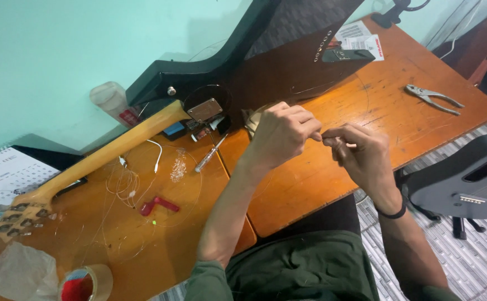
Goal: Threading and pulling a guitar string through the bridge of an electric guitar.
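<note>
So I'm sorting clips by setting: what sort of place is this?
Probably a small home workbench for guitar repair: an electric guitar lies across the wooden table, with pliers, a screwdriver and loose strings around it.

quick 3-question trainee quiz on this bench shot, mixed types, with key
1. True or false: the pliers lie on the table, apart from both hands.
2. What lies nearest the red tool? A) loose strings B) calendar C) grey case
3. Fill in: the left hand and right hand meet fingertip to fingertip in front of the guitar's ____ body.

Key: 1 true; 2 A; 3 black
</note>
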